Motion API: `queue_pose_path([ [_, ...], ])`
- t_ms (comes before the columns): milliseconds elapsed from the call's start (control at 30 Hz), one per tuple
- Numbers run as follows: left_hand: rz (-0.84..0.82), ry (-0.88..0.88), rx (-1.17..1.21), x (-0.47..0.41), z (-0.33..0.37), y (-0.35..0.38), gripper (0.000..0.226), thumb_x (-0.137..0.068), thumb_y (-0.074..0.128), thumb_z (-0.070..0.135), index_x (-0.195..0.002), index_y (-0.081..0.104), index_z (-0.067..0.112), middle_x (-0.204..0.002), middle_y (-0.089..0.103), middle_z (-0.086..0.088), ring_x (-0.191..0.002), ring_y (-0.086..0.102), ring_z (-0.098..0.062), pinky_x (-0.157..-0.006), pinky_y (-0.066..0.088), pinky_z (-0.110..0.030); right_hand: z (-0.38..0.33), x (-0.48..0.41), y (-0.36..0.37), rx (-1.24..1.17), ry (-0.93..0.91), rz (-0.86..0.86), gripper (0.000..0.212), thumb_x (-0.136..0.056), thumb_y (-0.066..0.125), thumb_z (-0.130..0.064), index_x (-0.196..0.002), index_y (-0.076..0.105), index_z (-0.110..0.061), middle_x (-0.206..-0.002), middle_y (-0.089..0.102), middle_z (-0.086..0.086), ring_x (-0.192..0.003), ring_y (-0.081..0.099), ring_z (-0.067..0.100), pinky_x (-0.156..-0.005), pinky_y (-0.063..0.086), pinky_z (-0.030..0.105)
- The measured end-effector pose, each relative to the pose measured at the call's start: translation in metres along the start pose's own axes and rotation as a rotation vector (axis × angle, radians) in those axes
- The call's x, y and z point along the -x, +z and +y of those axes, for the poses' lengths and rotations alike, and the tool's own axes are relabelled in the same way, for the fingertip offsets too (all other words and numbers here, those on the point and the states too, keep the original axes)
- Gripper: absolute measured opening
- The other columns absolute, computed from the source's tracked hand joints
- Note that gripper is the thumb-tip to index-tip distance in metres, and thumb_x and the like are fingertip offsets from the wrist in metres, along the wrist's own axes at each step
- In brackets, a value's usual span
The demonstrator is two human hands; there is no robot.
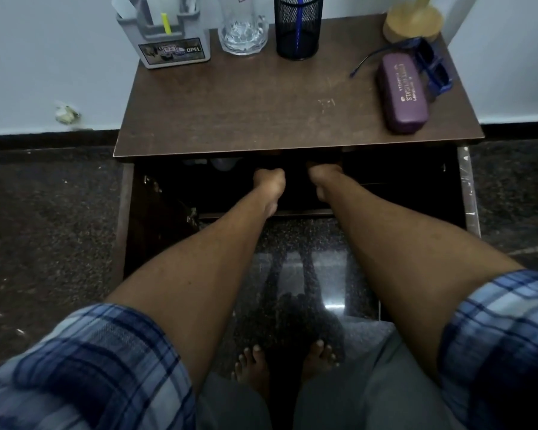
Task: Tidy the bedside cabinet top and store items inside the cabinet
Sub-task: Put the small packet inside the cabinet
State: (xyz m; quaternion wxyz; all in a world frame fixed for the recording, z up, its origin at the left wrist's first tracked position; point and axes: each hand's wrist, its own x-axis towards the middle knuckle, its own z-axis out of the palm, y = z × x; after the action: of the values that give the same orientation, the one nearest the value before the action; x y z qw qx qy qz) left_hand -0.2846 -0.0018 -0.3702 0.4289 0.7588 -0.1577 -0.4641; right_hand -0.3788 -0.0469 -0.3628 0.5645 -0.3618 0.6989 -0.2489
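While left hand (269,179), right hand (323,172) reach inside cabinet (255,116), six items (402,94) atop.

The grey desk organiser (165,35) at the back left of the worktop carries a picture sticker (171,50) on its front, on which the word "OPEL" reads clearly in white capitals; the smaller print beside it is too fine to read. The purple spectacle case (402,94) on the right bears gold lettering along its lid, of which only an ending like "...ALS" can be read. A small printed mark near the rim of the drinking glass (243,26) is illegible.
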Motion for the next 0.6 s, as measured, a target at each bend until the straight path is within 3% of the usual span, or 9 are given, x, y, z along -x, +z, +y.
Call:
queue_pose_path([
  [100,0.008,0.001,-0.028,0.005,0.001,0.0,0.039,-0.094,0.051,0.012,-0.128,0.061,-0.003,-0.123,0.069,-0.025,-0.115,0.067,-0.041,-0.086,0.057,-0.042,-0.001,0.002,-0.001,-0.036,-0.026,0.011,0.056,-0.094,0.066,-0.024,-0.14,0.05,0.004,-0.142,0.057,0.014,-0.122,0.061,0.027,-0.099,0.053,0.037],
  [167,0.01,0.001,-0.05,0.009,0.002,-0.001,0.041,-0.092,0.053,0.013,-0.128,0.06,-0.004,-0.123,0.068,-0.027,-0.115,0.067,-0.043,-0.093,0.057,-0.05,-0.002,0.004,-0.003,-0.003,-0.044,0.009,0.054,-0.092,0.067,-0.024,-0.137,0.054,0.003,-0.14,0.059,0.014,-0.12,0.063,0.027,-0.098,0.055,0.039],
  [400,-0.016,0.034,-0.065,0.029,0.006,-0.015,0.028,-0.097,0.057,0.014,-0.121,0.06,0.002,-0.113,0.07,-0.018,-0.105,0.07,-0.033,-0.095,0.059,-0.045,-0.002,0.029,-0.019,0.263,-0.162,0.007,0.046,-0.083,0.073,-0.025,-0.119,0.068,0.003,-0.122,0.069,0.017,-0.111,0.068,0.031,-0.088,0.056,0.031],
  [500,-0.055,0.048,-0.041,0.045,0.013,-0.022,0.008,-0.1,0.054,0.009,-0.106,0.052,0.013,-0.085,0.065,-0.006,-0.076,0.066,-0.021,-0.075,0.058,-0.036,-0.007,0.045,-0.03,0.377,-0.258,-0.01,0.044,-0.08,0.078,-0.03,-0.113,0.072,-0.001,-0.116,0.072,0.017,-0.108,0.068,0.032,-0.079,0.05,0.028],
  [600,-0.123,0.07,-0.06,0.064,0.018,-0.03,0.01,-0.103,0.049,0.009,-0.107,0.057,0.013,-0.087,0.067,-0.003,-0.072,0.065,-0.014,-0.06,0.053,-0.025,-0.008,0.059,-0.042,0.44,-0.335,-0.024,0.034,-0.078,0.08,-0.028,-0.103,0.076,-0.005,-0.105,0.076,0.014,-0.102,0.07,0.028,-0.078,0.05,0.029],
])
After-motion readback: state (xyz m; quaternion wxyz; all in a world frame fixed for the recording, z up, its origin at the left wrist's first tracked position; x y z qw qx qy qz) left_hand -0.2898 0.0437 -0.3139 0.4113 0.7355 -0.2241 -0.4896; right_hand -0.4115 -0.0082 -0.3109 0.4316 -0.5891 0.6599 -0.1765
